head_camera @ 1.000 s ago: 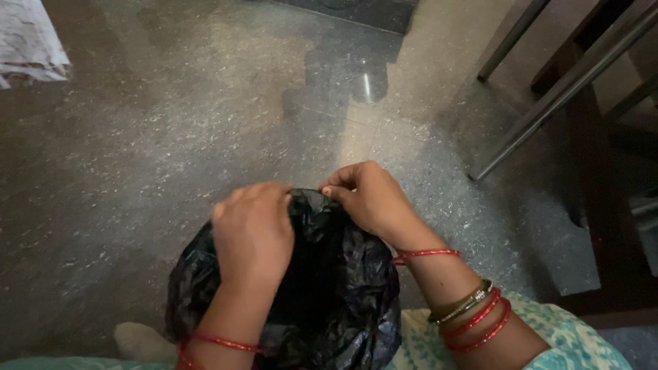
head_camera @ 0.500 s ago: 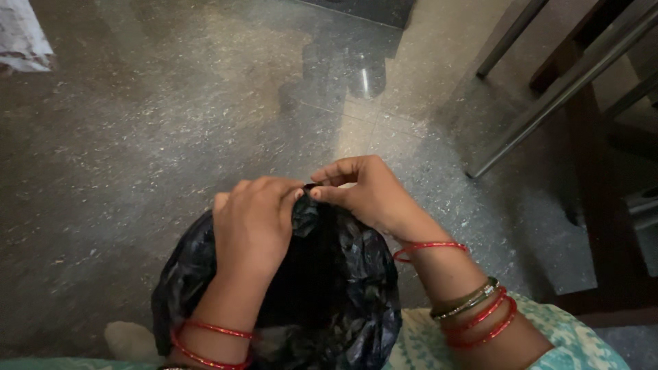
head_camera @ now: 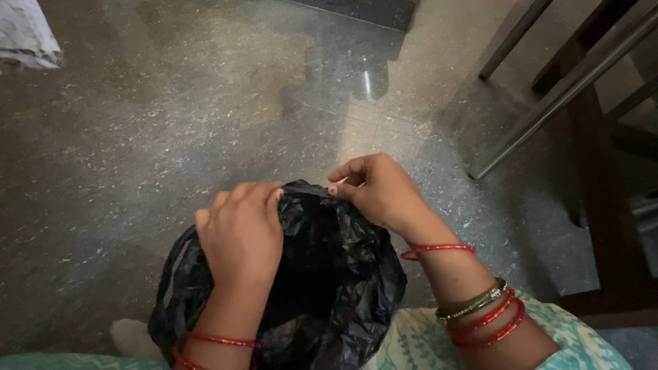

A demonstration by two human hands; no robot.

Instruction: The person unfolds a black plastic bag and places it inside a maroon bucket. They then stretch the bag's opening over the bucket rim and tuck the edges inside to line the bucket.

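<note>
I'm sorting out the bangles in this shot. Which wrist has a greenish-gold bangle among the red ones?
The right wrist: a greenish-gold bangle sits between a lone red bangle and two red ones behind. The left wrist shows only red.

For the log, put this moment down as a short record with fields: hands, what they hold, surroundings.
left hand: left hand grips the upper edge of the black plastic bag, fingers curled over it
right hand: right hand pinches the same edge a little way to the side
bag: crumpled, glossy, mouth gathered between the two hands; contents not visible
wrists: red bangles on the right forearm, red ones on the left too
floor: speckled dark stone floor
nearby: metal furniture legs at upper right; pale cloth at top left
</note>
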